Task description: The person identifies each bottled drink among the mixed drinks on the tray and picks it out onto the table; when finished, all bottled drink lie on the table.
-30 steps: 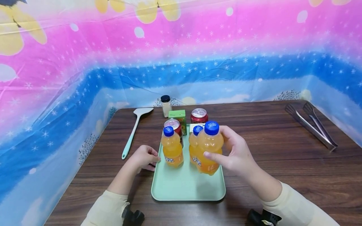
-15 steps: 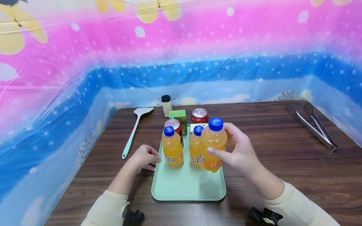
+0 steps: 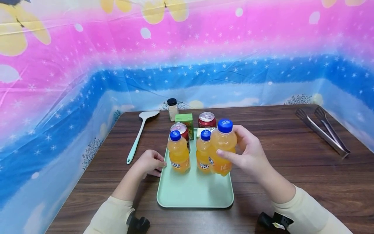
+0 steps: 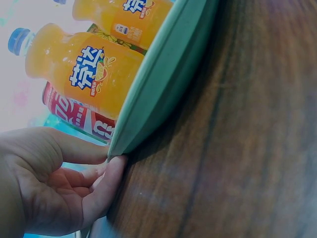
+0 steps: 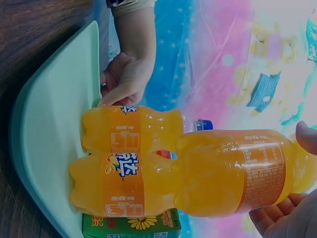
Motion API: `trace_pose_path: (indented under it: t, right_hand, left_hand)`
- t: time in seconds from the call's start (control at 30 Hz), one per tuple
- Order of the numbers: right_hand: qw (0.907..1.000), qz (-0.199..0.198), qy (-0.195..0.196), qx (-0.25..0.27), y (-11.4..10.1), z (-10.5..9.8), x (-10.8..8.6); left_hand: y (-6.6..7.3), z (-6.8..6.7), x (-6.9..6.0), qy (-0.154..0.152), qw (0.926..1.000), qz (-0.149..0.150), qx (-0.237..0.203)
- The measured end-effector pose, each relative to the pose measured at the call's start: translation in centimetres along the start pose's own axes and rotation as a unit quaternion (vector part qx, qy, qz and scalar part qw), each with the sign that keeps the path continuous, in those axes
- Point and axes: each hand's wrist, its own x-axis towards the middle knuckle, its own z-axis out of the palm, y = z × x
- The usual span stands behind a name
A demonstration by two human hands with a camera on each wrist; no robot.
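My right hand [image 3: 252,157] grips an orange soda bottle [image 3: 223,146] with a blue cap, held above the right side of the green tray [image 3: 195,195]. In the right wrist view that bottle [image 5: 233,171] hangs clear of the tray surface. Two similar bottles stand on the tray, one at the left [image 3: 179,156] and one [image 3: 202,152] beside the held bottle. My left hand [image 3: 150,162] pinches the tray's left rim; the left wrist view shows thumb and finger [image 4: 111,173] on the rim. A red can [image 3: 179,129] stands behind the left bottle.
Behind the bottles are a green carton [image 3: 185,121], another red can [image 3: 206,120] and a white item [image 3: 201,131]. A black-lidded jar [image 3: 172,110] stands at the back. A pale spatula [image 3: 138,138] lies left, metal tongs [image 3: 324,133] right.
The held bottle has moved right and slightly up with my right hand, uncovering more of the bottle beside it. My left hand stays on the rim.
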Motion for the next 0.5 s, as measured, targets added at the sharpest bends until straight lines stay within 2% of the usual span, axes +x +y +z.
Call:
trace_pose_path:
  t: [0.5]
  right_hand:
    - [0.9996,0.011,0.017,-0.019,0.62,-0.89,0.55]
  left_hand:
    - [0.03,-0.06,-0.06,0.000,1.0000,0.001,0.005]
